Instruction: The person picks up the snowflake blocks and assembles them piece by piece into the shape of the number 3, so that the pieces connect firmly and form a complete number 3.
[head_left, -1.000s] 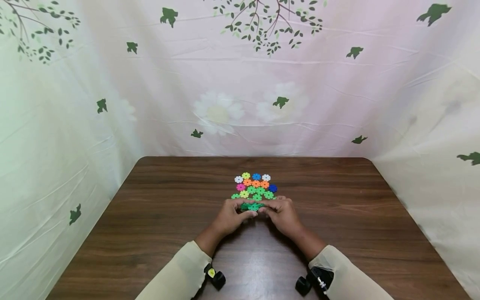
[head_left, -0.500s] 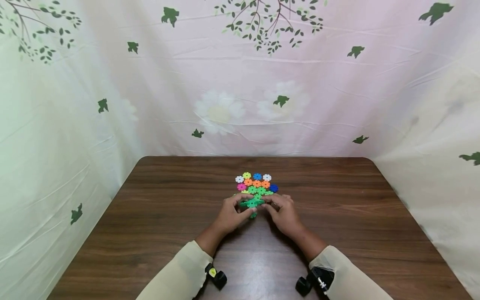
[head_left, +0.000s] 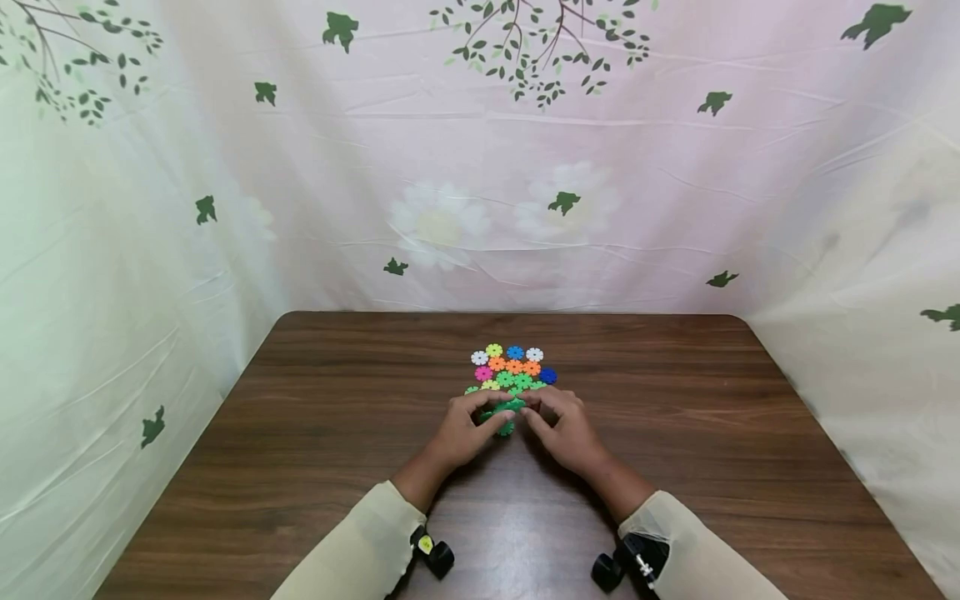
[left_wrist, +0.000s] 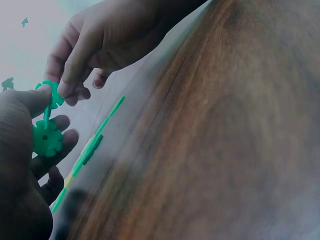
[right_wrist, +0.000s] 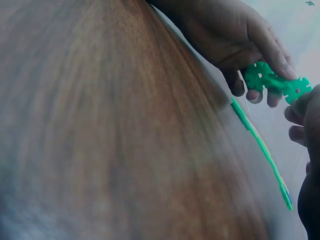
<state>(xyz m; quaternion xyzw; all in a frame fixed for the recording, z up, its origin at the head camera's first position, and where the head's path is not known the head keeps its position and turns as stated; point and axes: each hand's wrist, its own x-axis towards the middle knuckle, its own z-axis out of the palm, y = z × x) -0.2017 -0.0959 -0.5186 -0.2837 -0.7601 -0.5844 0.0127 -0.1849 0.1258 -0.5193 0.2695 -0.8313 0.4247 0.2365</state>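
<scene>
In the head view both hands meet over the table's middle. My left hand [head_left: 461,429] holds a small group of joined green notched discs [left_wrist: 47,139], its thumb on one side and fingers behind. Another green disc of this group shows below the left thumb in the head view. My right hand [head_left: 566,429] pinches the group's right end disc [right_wrist: 297,90] between thumb and index finger. Just beyond the hands lies a flat panel of joined flower-shaped discs [head_left: 514,367], with green, orange, yellow, white, pink and blue ones. The hands hide the panel's near part.
The brown wood-grain table [head_left: 337,467] reaches back to a pale printed curtain [head_left: 480,167], which also hangs at both sides. Long light sleeves with black wrist devices [head_left: 439,560] cover the forearms.
The held green discs have turned and tilted between the hands, and one disc has come into view below the left thumb. Both hands stay nearly in place, fingers shifting slightly.
</scene>
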